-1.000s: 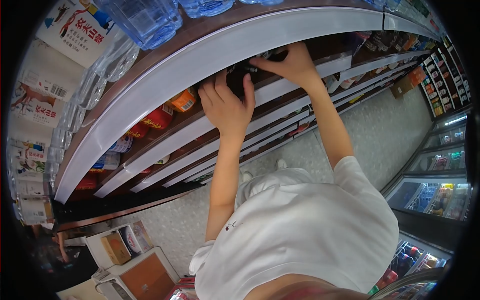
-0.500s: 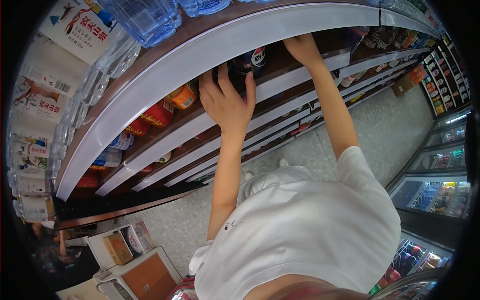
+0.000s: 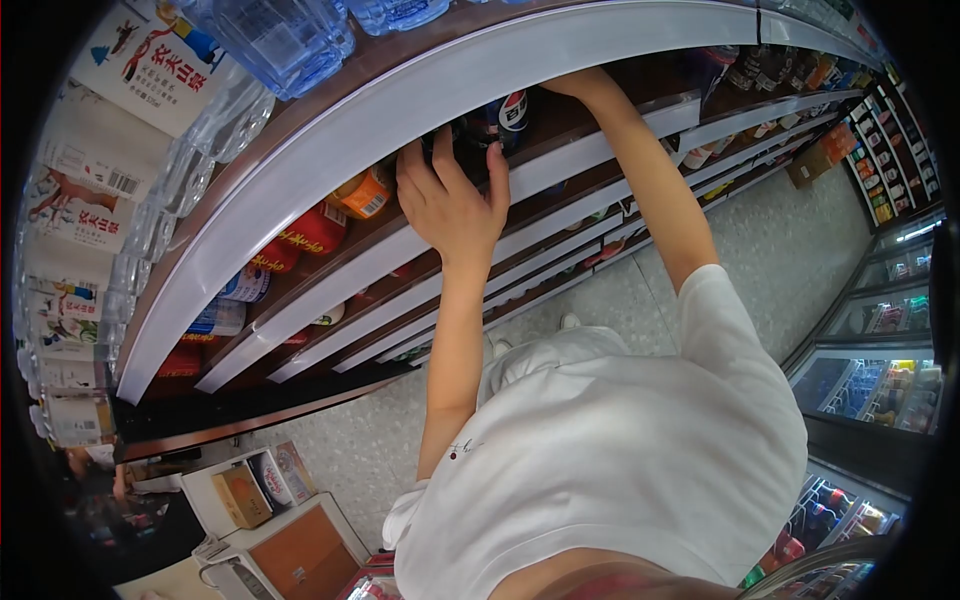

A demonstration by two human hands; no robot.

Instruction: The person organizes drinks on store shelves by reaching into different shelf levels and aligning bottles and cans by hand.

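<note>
My left hand (image 3: 452, 205) rests at the shelf's front edge, thumb and fingers apart, with its fingertips partly in shadow by the dark bottles. Just beyond its thumb is a dark bottle with a Pepsi label (image 3: 513, 112). My right hand (image 3: 580, 84) reaches in under the upper shelf edge; its fingers are hidden behind that edge. Left of my left hand sit an orange drink (image 3: 363, 194) and red containers with yellow lettering (image 3: 316, 230).
Large clear bottles (image 3: 280, 40) and white-labelled packs (image 3: 140, 70) stand on the upper shelf. Lit coolers (image 3: 870, 385) line the far right. A cardboard box (image 3: 810, 165) sits on the aisle floor. Small boxes (image 3: 242, 496) lie on a counter at lower left.
My right hand has moved off the bottle area, then deeper under the upper shelf edge. The Pepsi label has come into view. My left hand has stayed nearly in place.
</note>
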